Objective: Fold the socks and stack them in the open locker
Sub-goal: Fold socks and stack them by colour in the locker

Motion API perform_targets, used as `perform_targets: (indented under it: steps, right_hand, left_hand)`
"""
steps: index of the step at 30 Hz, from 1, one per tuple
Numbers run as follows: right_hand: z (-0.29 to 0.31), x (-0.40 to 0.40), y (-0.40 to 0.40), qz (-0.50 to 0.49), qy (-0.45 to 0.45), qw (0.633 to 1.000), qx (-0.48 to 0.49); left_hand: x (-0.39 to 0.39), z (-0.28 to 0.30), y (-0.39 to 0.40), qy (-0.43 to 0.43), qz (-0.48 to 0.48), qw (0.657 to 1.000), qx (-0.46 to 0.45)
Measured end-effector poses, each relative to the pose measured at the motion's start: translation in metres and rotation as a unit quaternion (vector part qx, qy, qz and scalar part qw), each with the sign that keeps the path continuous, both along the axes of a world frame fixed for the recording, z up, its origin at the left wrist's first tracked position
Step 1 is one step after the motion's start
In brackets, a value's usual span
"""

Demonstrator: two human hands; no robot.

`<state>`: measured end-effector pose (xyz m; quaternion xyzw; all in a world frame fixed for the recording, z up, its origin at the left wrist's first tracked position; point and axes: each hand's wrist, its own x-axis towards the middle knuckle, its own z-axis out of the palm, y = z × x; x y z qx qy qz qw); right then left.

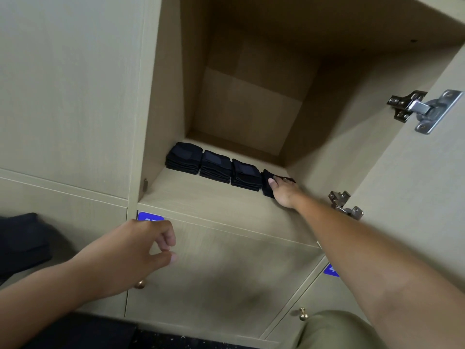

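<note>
Four sock piles: sitting in a row on the floor of the open locker (176, 192), running from the left wall toward the right wall.
First pile (184, 158): lying nearest the left wall, touching the second pile (216, 166).
Third pile (247, 174): standing just beside the second, its individual folds blurring into one dark block.
Fourth pile (268, 183): sitting at the right end, lower than the others, its far half hiding under the fingers.
Right hand (284, 191): reaching into the locker, fingers lying straight and flat on top of the fourth pile, pressing rather than gripping.
Left hand (141, 250): hovering outside, in front of the closed door below, fingers curling loosely with thumb and forefinger nearly meeting, holding nothing.
Blue label (150, 217): showing at the top corner of the lower door, its print being partly covered by the left hand and unreadable.
Second blue label (330, 270): peeking out from behind the right forearm, mostly hidden.
Dark heap (20, 243): lying at the left edge, cut off by the frame, too shadowed to identify.
Upper hinge (422, 109): showing on the open door at the right.
Lower hinge (344, 204): sitting just beyond the right wrist.
</note>
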<state>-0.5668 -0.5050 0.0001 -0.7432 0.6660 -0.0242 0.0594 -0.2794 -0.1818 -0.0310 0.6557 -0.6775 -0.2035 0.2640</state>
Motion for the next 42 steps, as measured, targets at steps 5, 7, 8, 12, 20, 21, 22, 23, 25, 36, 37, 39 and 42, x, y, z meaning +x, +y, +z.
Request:
perform_targets:
  steps: [5,7,8,12,20,21,22,23,25,36,37,39,42]
  right_hand:
    - [0.000,0.001,0.013,0.002,-0.006,1.000,-0.022]
    - [0.004,0.001,0.019,0.021,-0.036,0.996,-0.085]
    - [0.005,0.003,0.024,0.030,-0.053,0.991,-0.115]
    - [0.008,0.017,0.052,0.073,-0.131,0.969,-0.198]
    - [0.012,0.064,0.129,0.197,-0.253,0.926,-0.200]
    - [0.013,0.074,0.141,0.212,-0.265,0.921,-0.194]
    - [0.014,0.083,0.153,0.228,-0.271,0.916,-0.187]
    - [0.015,0.090,0.166,0.245,-0.273,0.913,-0.179]
    - [0.015,0.103,0.191,0.281,-0.282,0.903,-0.159]
    - [-0.010,0.172,0.258,0.472,-0.213,0.853,-0.065]
    - [-0.012,0.180,0.261,0.481,-0.212,0.849,-0.056]
    - [-0.016,0.195,0.264,0.495,-0.211,0.842,-0.034]
    - [-0.028,0.220,0.268,0.502,-0.217,0.837,0.001]
  left_hand:
    - [0.007,0.003,0.007,-0.009,0.015,1.000,-0.017]
    - [0.011,0.007,0.010,-0.017,0.021,0.999,-0.023]
    - [0.013,0.010,0.012,-0.021,0.025,0.999,-0.029]
    - [0.022,0.025,0.019,-0.034,0.048,0.997,-0.051]
    - [0.038,0.048,0.029,-0.058,0.093,0.992,-0.067]
    - [0.040,0.051,0.031,-0.055,0.100,0.991,-0.066]
    - [0.043,0.053,0.034,-0.053,0.105,0.991,-0.065]
    - [0.045,0.055,0.036,-0.053,0.108,0.991,-0.063]
    - [0.052,0.059,0.041,-0.062,0.118,0.989,-0.056]
    - [0.103,0.067,0.081,-0.093,0.226,0.969,-0.030]
    - [0.110,0.067,0.087,-0.092,0.241,0.966,-0.026]
    - [0.125,0.067,0.097,-0.090,0.268,0.959,-0.017]
    - [0.147,0.066,0.114,-0.089,0.303,0.949,-0.004]
